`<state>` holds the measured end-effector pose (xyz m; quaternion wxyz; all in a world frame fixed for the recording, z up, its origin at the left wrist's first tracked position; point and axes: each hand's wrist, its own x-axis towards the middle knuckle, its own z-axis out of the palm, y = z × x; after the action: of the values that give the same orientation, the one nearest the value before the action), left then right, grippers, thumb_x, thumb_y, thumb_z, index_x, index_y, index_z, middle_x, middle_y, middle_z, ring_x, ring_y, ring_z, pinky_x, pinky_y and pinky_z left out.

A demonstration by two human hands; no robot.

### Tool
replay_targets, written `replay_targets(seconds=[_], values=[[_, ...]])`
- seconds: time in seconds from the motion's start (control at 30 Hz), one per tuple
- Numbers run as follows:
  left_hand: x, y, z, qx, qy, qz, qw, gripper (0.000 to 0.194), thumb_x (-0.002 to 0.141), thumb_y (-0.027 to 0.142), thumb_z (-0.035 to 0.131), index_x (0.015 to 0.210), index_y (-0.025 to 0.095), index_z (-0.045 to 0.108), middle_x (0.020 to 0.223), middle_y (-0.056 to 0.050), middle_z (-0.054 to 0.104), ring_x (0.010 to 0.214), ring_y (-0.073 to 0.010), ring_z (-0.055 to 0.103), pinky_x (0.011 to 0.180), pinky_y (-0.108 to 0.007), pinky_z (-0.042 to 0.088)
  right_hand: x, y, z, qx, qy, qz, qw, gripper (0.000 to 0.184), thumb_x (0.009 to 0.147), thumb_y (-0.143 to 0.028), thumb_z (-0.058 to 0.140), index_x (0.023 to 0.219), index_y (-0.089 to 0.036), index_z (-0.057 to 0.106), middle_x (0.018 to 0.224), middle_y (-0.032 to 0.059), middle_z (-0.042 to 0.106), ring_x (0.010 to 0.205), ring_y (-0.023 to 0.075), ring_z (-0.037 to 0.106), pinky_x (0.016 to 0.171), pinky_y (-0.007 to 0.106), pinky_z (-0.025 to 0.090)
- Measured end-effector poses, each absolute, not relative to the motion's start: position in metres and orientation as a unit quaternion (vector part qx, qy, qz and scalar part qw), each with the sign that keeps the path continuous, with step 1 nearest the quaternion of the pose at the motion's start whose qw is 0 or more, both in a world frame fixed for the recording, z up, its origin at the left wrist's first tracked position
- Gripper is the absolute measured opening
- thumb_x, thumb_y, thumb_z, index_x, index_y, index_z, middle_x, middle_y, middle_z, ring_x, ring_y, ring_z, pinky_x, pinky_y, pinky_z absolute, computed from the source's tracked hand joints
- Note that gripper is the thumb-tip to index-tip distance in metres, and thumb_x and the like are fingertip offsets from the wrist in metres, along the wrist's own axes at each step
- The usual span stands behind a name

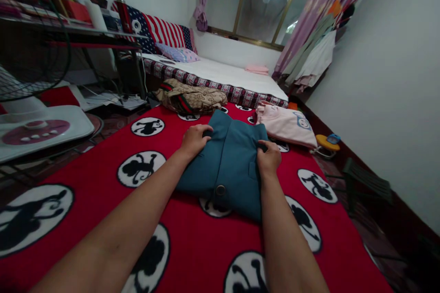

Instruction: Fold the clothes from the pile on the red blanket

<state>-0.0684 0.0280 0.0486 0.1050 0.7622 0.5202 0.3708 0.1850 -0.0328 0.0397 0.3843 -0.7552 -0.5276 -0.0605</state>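
A teal coat (pixel 223 160), folded into a compact bundle, lies on the red blanket (pixel 192 242) with its one round button near the front edge. My left hand (pixel 196 141) grips the coat's left side close to its far end, fingers curled over the cloth. On the opposite side my right hand (pixel 269 158) pinches the edge between thumb and fingers. Both fingertips are partly hidden by the fabric. Behind the coat rests a brown patterned garment (pixel 192 96) with green and red stripes. A folded pink garment (pixel 287 123) sits at the far right.
Beyond the blanket stands a low bed (pixel 220 71) with a pillow (pixel 178 52). A fan (pixel 37 123) and a cluttered desk (pixel 99 32) are on the left. To the right are a yellow stool (pixel 327 143), a dark folding chair (pixel 367 181) and hanging clothes (pixel 316 59).
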Motion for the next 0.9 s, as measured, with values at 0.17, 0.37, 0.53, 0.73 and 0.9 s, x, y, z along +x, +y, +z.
replay_targets(seconds=[0.17, 0.37, 0.53, 0.73, 0.9], values=[[-0.067, 0.018, 0.068, 0.79, 0.519, 0.326, 0.006, 0.03, 0.072, 0.023, 0.073, 0.101, 0.022, 0.074, 0.113, -0.008, 0.06, 0.11, -0.0266, 0.054, 0.097, -0.037, 0.044, 0.169, -0.041, 0.08, -0.741, -0.551, -0.095, 0.372, 0.031, 0.073, -0.02, 0.058, 0.102, -0.021, 0.07, 0.112, 0.0115, 0.059, 0.104, 0.0276, 0.054, 0.089, 0.04, 0.042], [-0.051, 0.013, 0.054, 0.831, 0.491, 0.248, 0.082, 0.051, 0.087, 0.036, 0.058, 0.134, 0.018, 0.053, 0.139, -0.012, 0.05, 0.129, -0.0268, 0.045, 0.107, -0.037, 0.036, 0.124, -0.041, 0.067, -0.685, -0.652, -0.007, 0.325, 0.032, 0.087, -0.028, 0.051, 0.115, -0.021, 0.064, 0.12, 0.0106, 0.06, 0.105, 0.0238, 0.056, 0.09, 0.036, 0.044], [-0.047, 0.012, 0.028, 0.834, 0.515, 0.178, 0.09, 0.058, 0.091, 0.043, 0.05, 0.144, 0.02, 0.039, 0.157, -0.013, 0.023, 0.145, -0.0322, 0.017, 0.113, -0.047, 0.024, 0.115, -0.036, 0.034, -0.701, -0.68, -0.01, 0.215, 0.039, 0.087, -0.023, 0.051, 0.125, -0.022, 0.06, 0.141, 0.0092, 0.049, 0.128, 0.0273, 0.041, 0.104, 0.041, 0.036], [-0.059, 0.023, 0.033, 0.736, 0.609, 0.285, 0.072, 0.061, 0.091, 0.047, 0.048, 0.14, 0.011, 0.043, 0.137, -0.02, 0.05, 0.129, -0.0298, 0.046, 0.106, -0.04, 0.037, 0.144, -0.033, 0.047, -0.708, -0.603, -0.041, 0.367, 0.029, 0.085, -0.019, 0.05, 0.109, -0.018, 0.067, 0.119, 0.0103, 0.06, 0.113, 0.0221, 0.053, 0.098, 0.033, 0.039], [-0.069, 0.035, 0.03, 0.726, 0.607, 0.315, 0.077, 0.048, 0.086, 0.034, 0.058, 0.13, 0.015, 0.056, 0.118, -0.014, 0.064, 0.111, -0.0259, 0.059, 0.098, -0.035, 0.045, 0.174, -0.036, 0.05, -0.774, -0.491, -0.1, 0.389, 0.049, 0.08, -0.023, 0.06, 0.129, -0.016, 0.057, 0.118, 0.0146, 0.058, 0.11, 0.0277, 0.051, 0.092, 0.037, 0.04]])
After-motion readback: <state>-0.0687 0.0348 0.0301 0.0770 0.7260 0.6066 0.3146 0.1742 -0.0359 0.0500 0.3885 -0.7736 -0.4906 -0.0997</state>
